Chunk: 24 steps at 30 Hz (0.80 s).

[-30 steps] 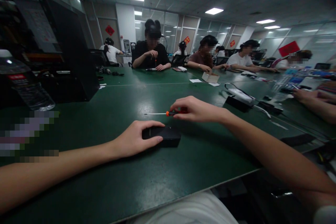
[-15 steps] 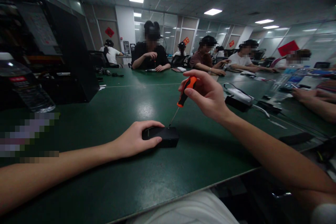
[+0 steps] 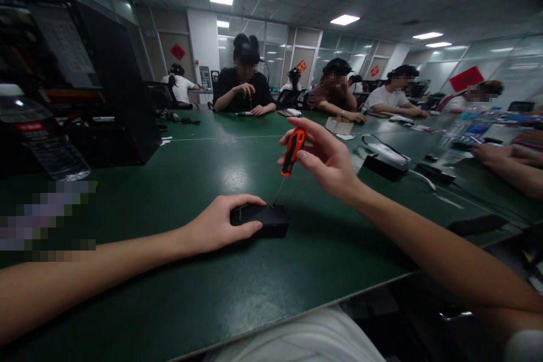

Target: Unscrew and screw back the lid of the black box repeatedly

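A black rectangular box-like device (image 3: 274, 222) lies on the green tabletop (image 3: 212, 300). My left hand (image 3: 223, 223) grips its left end, thumb on the near side and fingers along the far side. Above the device, my right hand (image 3: 328, 155) holds a screwdriver (image 3: 292, 150) with an orange and black handle between thumb and fingers. The thin shaft slants down to the left, and its tip meets the top of the device near the far edge. Whether the tip sits in a screw is too small to tell.
An open black computer case (image 3: 110, 79) and a water bottle (image 3: 46, 136) stand on the left. To the right lie a white device with a cable (image 3: 388, 153), a small box (image 3: 339, 124) and clear bottles (image 3: 462, 124). Several people sit around the table, one (image 3: 244, 85) straight across.
My right hand has shifted slightly left, and the screwdriver stands more upright, its tip still at the same spot. My left hand and the black device have stayed in place.
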Each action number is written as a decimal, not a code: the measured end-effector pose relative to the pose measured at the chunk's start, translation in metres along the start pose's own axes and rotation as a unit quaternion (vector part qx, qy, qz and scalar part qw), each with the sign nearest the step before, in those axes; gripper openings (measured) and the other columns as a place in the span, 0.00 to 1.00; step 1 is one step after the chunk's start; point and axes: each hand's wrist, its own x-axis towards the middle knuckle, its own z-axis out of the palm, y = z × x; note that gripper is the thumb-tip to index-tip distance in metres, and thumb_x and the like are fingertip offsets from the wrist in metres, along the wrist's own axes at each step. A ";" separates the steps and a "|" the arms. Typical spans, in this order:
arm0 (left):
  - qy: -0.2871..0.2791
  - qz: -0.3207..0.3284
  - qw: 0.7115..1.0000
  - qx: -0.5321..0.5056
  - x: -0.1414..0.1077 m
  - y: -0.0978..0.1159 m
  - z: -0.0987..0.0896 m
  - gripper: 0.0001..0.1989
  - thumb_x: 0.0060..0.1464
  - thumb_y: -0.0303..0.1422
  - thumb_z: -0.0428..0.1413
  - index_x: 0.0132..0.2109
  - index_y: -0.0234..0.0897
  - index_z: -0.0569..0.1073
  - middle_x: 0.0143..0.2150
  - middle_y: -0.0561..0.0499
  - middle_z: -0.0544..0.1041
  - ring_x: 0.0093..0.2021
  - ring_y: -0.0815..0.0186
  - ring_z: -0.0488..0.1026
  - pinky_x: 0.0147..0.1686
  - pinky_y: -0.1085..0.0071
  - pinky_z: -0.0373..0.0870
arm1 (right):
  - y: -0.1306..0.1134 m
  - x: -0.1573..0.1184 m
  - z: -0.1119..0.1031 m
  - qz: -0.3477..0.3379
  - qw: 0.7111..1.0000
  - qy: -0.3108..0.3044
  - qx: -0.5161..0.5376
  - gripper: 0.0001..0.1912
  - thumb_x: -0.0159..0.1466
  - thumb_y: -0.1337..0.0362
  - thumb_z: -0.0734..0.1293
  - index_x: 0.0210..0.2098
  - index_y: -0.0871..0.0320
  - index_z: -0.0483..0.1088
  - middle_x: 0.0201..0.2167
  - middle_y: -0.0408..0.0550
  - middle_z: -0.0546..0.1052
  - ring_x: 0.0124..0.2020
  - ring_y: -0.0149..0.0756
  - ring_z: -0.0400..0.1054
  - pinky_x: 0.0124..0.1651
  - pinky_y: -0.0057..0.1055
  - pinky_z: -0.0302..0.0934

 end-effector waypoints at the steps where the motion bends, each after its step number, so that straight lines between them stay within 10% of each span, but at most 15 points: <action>1: 0.001 0.000 1.000 -0.001 0.000 0.000 0.000 0.21 0.59 0.42 0.61 0.57 0.39 0.76 0.51 0.47 0.81 0.47 0.57 0.78 0.49 0.64 0.73 | 0.001 -0.001 0.002 0.000 1.000 -0.003 0.001 0.26 0.69 0.52 0.66 0.64 0.46 0.58 0.51 0.48 0.72 0.41 0.36 0.75 0.48 0.41 0.74; 24: -0.006 -0.002 1.000 0.009 0.000 0.001 0.003 0.24 0.56 0.39 0.63 0.58 0.39 0.74 0.49 0.47 0.81 0.43 0.58 0.79 0.45 0.66 0.74 | -0.002 0.002 0.005 0.028 0.998 -0.044 0.019 0.33 0.65 0.58 0.70 0.65 0.44 0.54 0.55 0.48 0.67 0.44 0.34 0.74 0.50 0.39 0.73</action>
